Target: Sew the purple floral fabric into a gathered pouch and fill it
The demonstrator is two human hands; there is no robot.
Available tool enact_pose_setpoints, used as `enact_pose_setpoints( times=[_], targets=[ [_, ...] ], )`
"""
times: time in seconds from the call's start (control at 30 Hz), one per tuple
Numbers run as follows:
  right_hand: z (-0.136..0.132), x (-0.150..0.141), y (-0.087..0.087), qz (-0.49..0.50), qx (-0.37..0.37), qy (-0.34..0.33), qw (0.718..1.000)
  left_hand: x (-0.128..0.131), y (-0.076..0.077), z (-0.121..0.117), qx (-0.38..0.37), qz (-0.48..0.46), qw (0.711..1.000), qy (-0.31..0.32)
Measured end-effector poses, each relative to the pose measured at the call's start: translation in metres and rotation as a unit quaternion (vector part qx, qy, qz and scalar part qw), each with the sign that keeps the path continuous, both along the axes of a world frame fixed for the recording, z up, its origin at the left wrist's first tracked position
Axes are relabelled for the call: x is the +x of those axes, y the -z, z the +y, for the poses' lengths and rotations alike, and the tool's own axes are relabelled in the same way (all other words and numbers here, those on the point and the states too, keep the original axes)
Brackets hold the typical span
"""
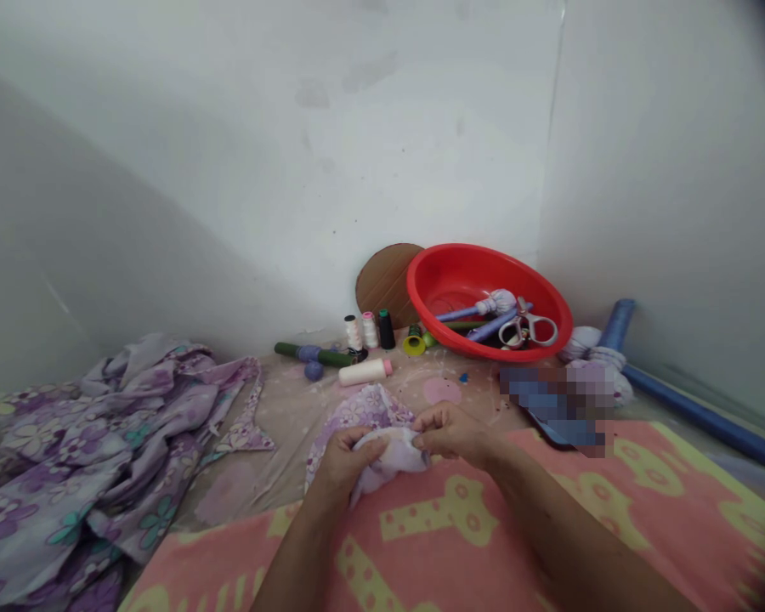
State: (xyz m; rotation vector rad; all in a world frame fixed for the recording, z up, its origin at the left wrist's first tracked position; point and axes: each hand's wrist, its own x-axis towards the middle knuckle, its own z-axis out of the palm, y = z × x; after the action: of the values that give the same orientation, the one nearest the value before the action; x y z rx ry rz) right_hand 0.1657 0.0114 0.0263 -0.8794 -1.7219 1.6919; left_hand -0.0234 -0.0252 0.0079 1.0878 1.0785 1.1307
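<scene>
A bunched piece of pale lilac floral cloth [392, 450] is stretched between my two hands, above the pink and yellow blanket. My left hand [350, 459] grips its left side with the thumb on top. The fingers of my right hand [450, 432] pinch its upper right edge. A small dark spot shows at the cloth's right end. Beyond my hands a purple floral part [366, 406] lies on the bedding; whether it is joined to the held cloth I cannot tell.
A red basin [484, 255] holds scissors [528, 330] and cloth-headed sticks. Thread spools [370, 330], a white thread cone [363, 372] and a green stick [315, 354] lie ahead. Floral fabric [102, 476] is heaped left. At right are a blurred phone-like object [554, 412] and a blue roll [701, 412].
</scene>
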Motion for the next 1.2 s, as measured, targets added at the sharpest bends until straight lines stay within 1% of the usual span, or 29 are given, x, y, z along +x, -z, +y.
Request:
enact_pose_setpoints(
  times=[0.1,0.23,0.33,0.5,0.6,0.7,0.87,1.03,1.2],
  targets=[
    [0.002,-0.003,0.006,-0.008,0.019,0.01,1.0,0.002,-0.003,-0.001,0.019,0.04,0.999,-0.003],
    [0.006,-0.01,0.018,0.006,0.052,0.018,0.998,0.004,-0.004,0.0,0.081,0.104,0.991,0.016],
    [0.005,-0.012,0.018,0.013,0.05,0.011,0.999,0.004,-0.004,0.0,0.097,0.12,0.988,0.033],
    [0.001,-0.007,0.011,0.025,-0.011,-0.057,0.998,0.004,-0.005,-0.002,0.071,0.098,0.991,0.048],
    [0.002,-0.004,0.01,0.043,-0.05,-0.048,0.997,0.004,-0.005,-0.003,0.043,0.072,0.995,0.051],
    [0.003,-0.004,0.009,0.056,-0.083,-0.036,0.994,0.005,-0.004,-0.002,0.015,0.053,0.998,0.039],
    [0.004,-0.001,0.009,0.062,-0.112,-0.044,0.991,0.006,-0.003,-0.001,0.007,0.048,0.999,0.008],
    [0.006,0.001,0.014,0.085,-0.124,-0.076,0.986,0.005,-0.002,-0.001,0.005,0.039,0.999,0.012],
    [0.008,0.001,0.019,0.094,-0.13,-0.091,0.983,0.005,0.0,-0.001,0.008,0.025,0.999,0.02]
  ],
)
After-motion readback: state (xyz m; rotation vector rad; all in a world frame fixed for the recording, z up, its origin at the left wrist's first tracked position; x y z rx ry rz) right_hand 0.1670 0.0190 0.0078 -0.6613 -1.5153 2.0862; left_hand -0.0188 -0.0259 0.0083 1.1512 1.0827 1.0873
